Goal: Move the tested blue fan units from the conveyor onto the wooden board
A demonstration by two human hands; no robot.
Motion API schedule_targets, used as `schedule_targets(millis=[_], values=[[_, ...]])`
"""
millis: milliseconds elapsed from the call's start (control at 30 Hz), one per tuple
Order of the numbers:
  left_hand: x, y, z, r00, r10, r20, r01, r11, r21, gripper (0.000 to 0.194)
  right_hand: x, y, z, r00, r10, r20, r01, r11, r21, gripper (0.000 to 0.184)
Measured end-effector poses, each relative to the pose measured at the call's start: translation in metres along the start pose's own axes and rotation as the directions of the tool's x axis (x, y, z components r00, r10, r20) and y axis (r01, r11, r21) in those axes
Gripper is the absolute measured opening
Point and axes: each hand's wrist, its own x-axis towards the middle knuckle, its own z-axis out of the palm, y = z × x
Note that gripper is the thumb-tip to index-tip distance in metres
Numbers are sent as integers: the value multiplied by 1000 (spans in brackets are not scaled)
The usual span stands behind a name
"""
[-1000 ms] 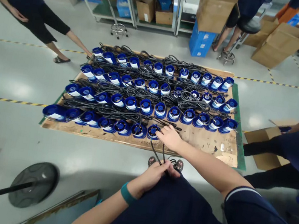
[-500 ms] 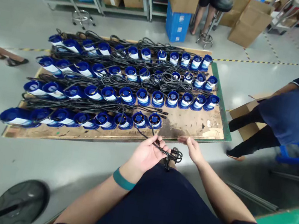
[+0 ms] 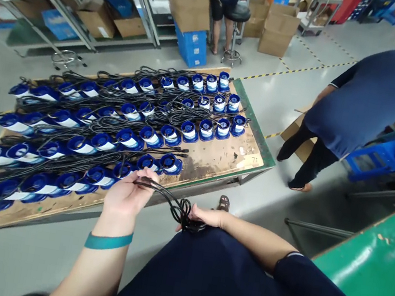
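Observation:
My left hand [image 3: 130, 191], with a teal band at its wrist, is closed around a black cable [image 3: 163, 192] near the table's front edge. From there the cable runs right into a bundled coil [image 3: 186, 216] in front of my body. My right hand [image 3: 205, 216] grips that coil from the right side, its fingers partly hidden behind the loops. Just beyond my left hand stand blue cylindrical units with white labels; the nearest is a blue unit [image 3: 171, 165] at the end of the front row.
Rows of blue units and black cables fill much of the wooden table [image 3: 213, 166]. A bending co-worker [image 3: 367, 105] is at the right by a carton. A green surface [image 3: 375, 263] lies at lower right. Shelves, blue boxes [image 3: 191, 48] and a stool [image 3: 238, 16] stand behind.
My view has turned to the right. My right hand, open and apart from the cable before, now holds the coil. My left hand has stayed on the cable.

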Motion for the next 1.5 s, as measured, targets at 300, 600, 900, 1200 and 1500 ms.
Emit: schedule_targets(millis=[300,600,900,1200,1500], values=[[15,-8,21,998,-4,55,7,998,-56,30,-89,-58,20,956,-145,-255,196,962,188,111],[31,-25,12,994,-38,101,25,991,128,35,-131,-82,54,861,-123,-494,195,976,96,64],[26,-19,-92,931,-101,351,-302,327,895,70,-133,-84,43,724,-21,-689,127,986,104,36],[93,26,-96,251,3,968,-523,-841,138,97,-130,-191,0,772,-204,-601,105,975,-197,35],[140,21,-51,348,2,937,-533,-822,200,37,-65,-285,-39,897,-213,-388,18,894,-448,44]])
